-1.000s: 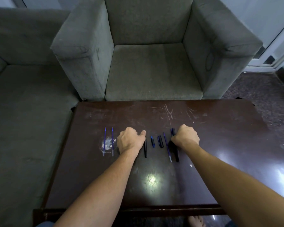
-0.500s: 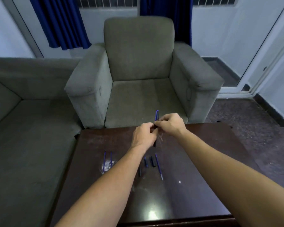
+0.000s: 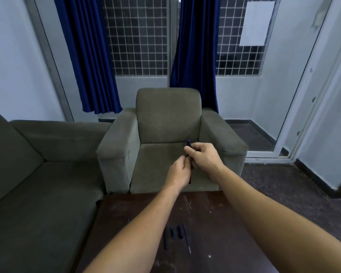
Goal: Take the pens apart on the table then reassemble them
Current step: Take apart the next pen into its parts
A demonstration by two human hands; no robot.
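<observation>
Both my hands are raised above the far edge of the dark table (image 3: 215, 217), in front of the armchair. My right hand (image 3: 204, 157) grips the upper part of a dark pen (image 3: 188, 143), whose blue end sticks up above my fingers. My left hand (image 3: 178, 172) is closed on the pen's lower part, its tip showing below the hand. On the table lie a black barrel (image 3: 166, 239), two short dark caps (image 3: 172, 232) (image 3: 179, 231) and a thin blue refill (image 3: 186, 237). My left forearm hides other parts further left.
A grey armchair (image 3: 168, 123) stands just beyond the table and a grey sofa (image 3: 28, 174) runs along the left. Blue curtains (image 3: 87, 56) hang over a grilled window. A glass door (image 3: 295, 115) is at the right.
Both hands have lifted the pen off the table and further up and away. The view has tilted upward, so the table parts now sit low in the frame.
</observation>
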